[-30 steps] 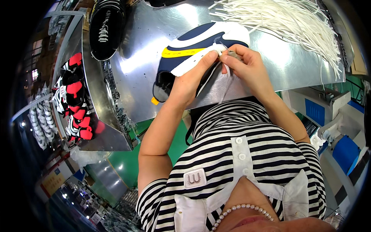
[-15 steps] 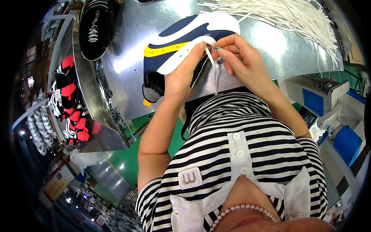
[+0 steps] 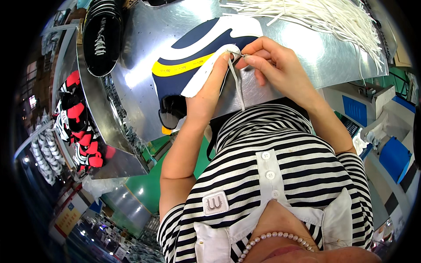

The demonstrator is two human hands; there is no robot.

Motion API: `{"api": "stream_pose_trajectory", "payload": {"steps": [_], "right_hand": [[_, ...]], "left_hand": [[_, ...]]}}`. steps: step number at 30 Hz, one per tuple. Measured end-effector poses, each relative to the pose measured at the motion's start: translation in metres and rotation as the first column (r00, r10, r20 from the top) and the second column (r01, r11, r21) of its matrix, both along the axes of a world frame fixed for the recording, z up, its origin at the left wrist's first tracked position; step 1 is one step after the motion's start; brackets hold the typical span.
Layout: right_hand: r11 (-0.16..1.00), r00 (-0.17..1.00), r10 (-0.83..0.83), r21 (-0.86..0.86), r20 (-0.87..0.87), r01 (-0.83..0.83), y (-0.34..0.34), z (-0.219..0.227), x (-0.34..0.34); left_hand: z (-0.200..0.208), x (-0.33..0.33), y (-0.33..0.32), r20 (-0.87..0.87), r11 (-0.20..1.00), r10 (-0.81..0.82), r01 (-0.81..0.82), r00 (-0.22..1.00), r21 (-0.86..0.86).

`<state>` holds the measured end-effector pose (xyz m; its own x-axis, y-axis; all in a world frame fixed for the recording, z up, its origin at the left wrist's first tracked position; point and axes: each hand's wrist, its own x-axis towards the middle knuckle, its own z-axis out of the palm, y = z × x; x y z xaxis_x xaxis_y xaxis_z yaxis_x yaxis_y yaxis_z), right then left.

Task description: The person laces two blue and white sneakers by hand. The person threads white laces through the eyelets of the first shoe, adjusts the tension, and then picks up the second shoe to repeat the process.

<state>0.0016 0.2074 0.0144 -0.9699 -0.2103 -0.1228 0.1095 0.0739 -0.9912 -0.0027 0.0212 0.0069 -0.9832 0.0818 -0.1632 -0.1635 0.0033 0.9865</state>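
Observation:
A navy shoe upper (image 3: pixel 198 46) with white and yellow bands lies tilted over the metal table's near edge. My left hand (image 3: pixel 207 93) is closed on its white eyelet strip (image 3: pixel 199 81), thumb along the top. A flat white shoelace (image 3: pixel 238 85) comes out at the strip's far end and hangs down toward my lap. My right hand (image 3: pixel 277 65) pinches a thin dark metal tool (image 3: pixel 240 54) against that same end, thumb and forefinger together. The tool's tip is partly hidden by the strip and fingers.
A pile of white laces (image 3: pixel 315 17) lies at the table's far right. A black shoe (image 3: pixel 101 41) stands at the left. Beyond the metal table (image 3: pixel 140 94), red, black and white shoe parts (image 3: pixel 81 127) are stacked. A grey and blue machine (image 3: pixel 355 111) is at the right.
The shoe upper has shifted a little left and its eyelet strip tilts more steeply. Both hands stay at the strip's end, and more of the metal tool shows between them.

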Motion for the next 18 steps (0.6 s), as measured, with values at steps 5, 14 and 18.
{"api": "stream_pose_trajectory", "payload": {"steps": [5,14,18], "right_hand": [[0.993,0.998,-0.004,0.118,-0.066,0.012,-0.007,0.003,-0.004],[0.976,0.972,0.004,0.211,-0.236,0.047,-0.017,-0.021,-0.011],[0.875,0.975,-0.06,0.459,-0.216,0.156,0.001,-0.035,0.003]], "left_hand": [[-0.009,0.01,0.0,-0.306,0.941,-0.145,0.036,0.941,-0.337],[-0.007,0.0,-0.007,0.103,0.979,0.133,-0.147,0.986,0.138],[-0.007,-0.012,-0.014,-0.003,0.961,0.213,-0.209,0.977,0.18]]}}
